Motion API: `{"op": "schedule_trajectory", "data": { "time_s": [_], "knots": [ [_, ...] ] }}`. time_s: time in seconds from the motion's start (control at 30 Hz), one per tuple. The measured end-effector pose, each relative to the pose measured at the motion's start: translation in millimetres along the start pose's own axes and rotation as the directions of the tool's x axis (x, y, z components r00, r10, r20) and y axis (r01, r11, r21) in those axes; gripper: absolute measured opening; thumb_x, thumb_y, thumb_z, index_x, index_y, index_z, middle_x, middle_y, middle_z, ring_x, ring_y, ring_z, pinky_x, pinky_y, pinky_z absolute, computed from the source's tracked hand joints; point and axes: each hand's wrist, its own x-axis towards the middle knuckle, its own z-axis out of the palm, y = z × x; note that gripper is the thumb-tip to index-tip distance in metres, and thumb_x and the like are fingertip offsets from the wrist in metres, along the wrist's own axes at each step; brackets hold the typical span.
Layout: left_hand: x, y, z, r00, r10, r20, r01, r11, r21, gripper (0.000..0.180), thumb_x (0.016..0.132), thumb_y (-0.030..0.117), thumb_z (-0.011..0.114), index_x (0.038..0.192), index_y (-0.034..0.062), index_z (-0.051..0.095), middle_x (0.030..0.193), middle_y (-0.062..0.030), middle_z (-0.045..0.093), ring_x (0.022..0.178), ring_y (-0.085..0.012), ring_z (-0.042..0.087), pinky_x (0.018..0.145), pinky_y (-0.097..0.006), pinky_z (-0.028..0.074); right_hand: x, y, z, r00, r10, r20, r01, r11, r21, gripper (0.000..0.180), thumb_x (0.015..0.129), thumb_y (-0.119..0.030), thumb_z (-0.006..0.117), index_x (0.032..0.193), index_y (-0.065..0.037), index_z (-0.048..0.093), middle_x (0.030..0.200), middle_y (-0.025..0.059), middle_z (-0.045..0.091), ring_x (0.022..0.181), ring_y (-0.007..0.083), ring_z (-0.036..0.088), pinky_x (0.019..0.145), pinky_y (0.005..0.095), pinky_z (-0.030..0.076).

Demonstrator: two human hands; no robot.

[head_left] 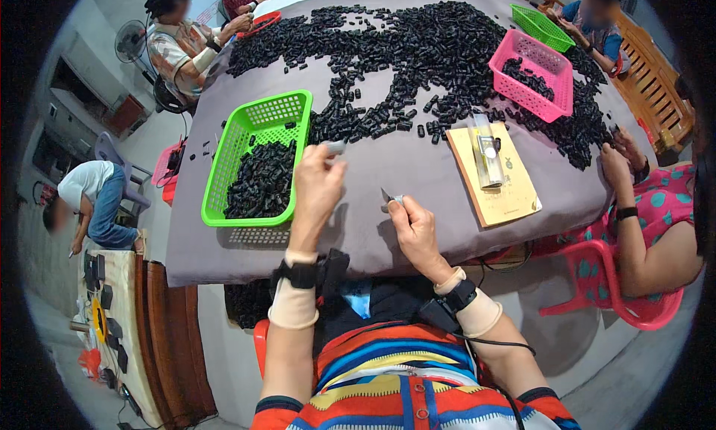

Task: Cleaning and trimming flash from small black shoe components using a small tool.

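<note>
My left hand [321, 182] is just right of the green basket [304, 124], above the grey cloth. A grey covering shows on one of its fingers; motion blurs the fingers, and whether they hold anything cannot be made out. My right hand [416, 232] is closed on a small knife, whose dark pointed blade [386, 196] sticks out toward the upper left. Something grey wraps a fingertip there too. Many small black plastic pieces [261, 180] fill the lower part of the green basket. More of these black parts [373, 120] lie in a wide heap beyond my hands.
A yellow-covered book [485, 199] with a clear plastic tool [488, 158] on it lies to the right. Beyond it stands a pink basket [556, 109] with some black parts. A person in pink dotted clothes [675, 206] sits right; others work around the table [358, 240].
</note>
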Motion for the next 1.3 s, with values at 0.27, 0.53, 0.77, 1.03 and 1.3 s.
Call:
{"op": "schedule_trajectory", "data": {
  "time_s": [0.27,0.53,0.77,1.03,1.3],
  "knots": [
    [67.9,-4.8,41.5,0.994,-0.015,0.104,-0.011,0.968,0.251,0.033,0.07,0.015,0.06,0.098,-0.0016,0.059,0.097,-0.0261,0.054,0.095,-0.0396,0.053,0.085,-0.045,0.043,-1.3,-2.3,-2.6,0.996,0.084,0.003,-0.084,0.995,0.059,0.03,0.091,-0.019,0.054,0.07,0.001,0.046,0.054,0.0107,0.044,0.049,0.0134,0.037,0.046,0.0316,0.034],
    [88.1,-10.1,44.1,0.937,-0.123,0.328,0.157,0.984,-0.078,0.027,0.074,0.01,0.059,0.099,-0.0002,0.064,0.08,-0.0063,0.064,0.065,-0.0138,0.056,0.059,-0.027,0.046,1.4,-1.3,-6.7,0.965,0.261,0.021,-0.26,0.947,0.189,0.031,0.094,-0.024,0.049,0.073,-0.001,0.049,0.053,0.0001,0.04,0.052,0.0057,0.038,0.045,0.027,0.033],
    [1.6,6.7,37.4,0.803,-0.067,0.593,0.427,0.758,-0.493,0.026,0.082,0.004,0.056,0.107,0.0019,0.058,0.087,-0.0013,0.057,0.076,-0.0087,0.056,0.061,-0.023,0.049,33.9,-11.0,-17.3,0.949,0.291,-0.125,-0.243,0.922,0.303,0.029,0.094,-0.028,0.049,0.078,-0.004,0.05,0.062,-0.0041,0.038,0.056,0.004,0.035,0.047,0.0227,0.033],
    [-12.4,-0.7,64.2,0.931,-0.021,0.363,0.279,0.682,-0.676,0.038,0.078,-0.004,0.058,0.114,0.0009,0.046,0.103,-0.0072,0.055,0.092,-0.0138,0.055,0.08,-0.026,0.047,67.9,-6.1,33.4,0.953,0.283,-0.111,-0.221,0.895,0.389,0.024,0.088,-0.023,0.061,0.083,0.0,0.057,0.087,0.004,0.044,0.077,0.0106,0.046,0.066,0.0248,0.042],
    [3.5,-7.6,70.3,0.923,-0.197,0.329,0.38,0.35,-0.856,0.031,0.08,-0.001,0.055,0.109,0.0018,0.045,0.102,-0.0072,0.056,0.092,-0.0155,0.057,0.081,-0.027,0.047,103.0,5.5,44.3,0.999,0.017,0.03,-0.015,0.998,-0.055,0.036,0.089,-0.031,0.057,0.076,0.002,0.057,0.076,0.0019,0.044,0.065,0.0102,0.043,0.055,0.0281,0.038]
  ]
}}
